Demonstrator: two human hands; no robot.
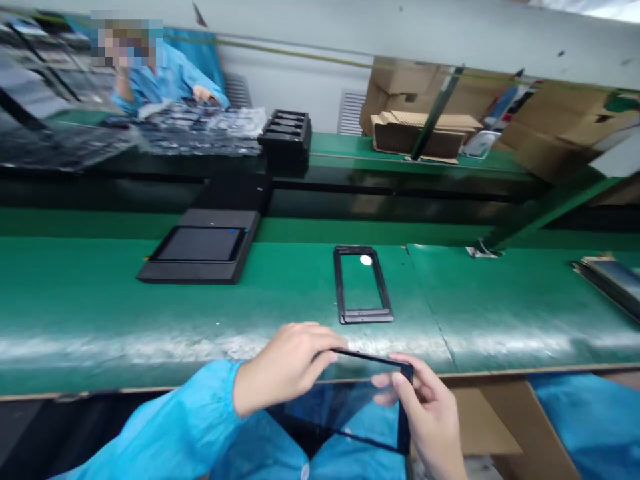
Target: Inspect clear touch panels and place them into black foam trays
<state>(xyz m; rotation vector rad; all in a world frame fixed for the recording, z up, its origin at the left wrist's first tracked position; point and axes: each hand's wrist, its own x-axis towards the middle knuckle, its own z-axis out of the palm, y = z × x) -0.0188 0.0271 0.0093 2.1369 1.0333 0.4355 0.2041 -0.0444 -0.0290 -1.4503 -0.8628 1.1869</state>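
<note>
A clear glass panel with a black border [350,393] is tilted in front of my body, just off the bench's near edge. My left hand [290,367] pinches its upper left edge between thumb and fingers. At the right end, my right hand [430,413] grips the border, with fingers visible through the glass. Beyond my hands, several thin black rectangular frames [367,317] lie stacked on the green bench, a round white sticker [366,260] inside their opening. Farther left, a dark screen panel [200,244] rests on a flat dark grey block [193,272].
A green bench surface [280,300] spans the view. At right stand a slanted green post [540,207] and a stack of flat panels [613,280]. Behind are black trays [287,127], cardboard [420,137], bagged items [200,127] and a co-worker in blue [173,70]. An open carton [485,420] sits below right.
</note>
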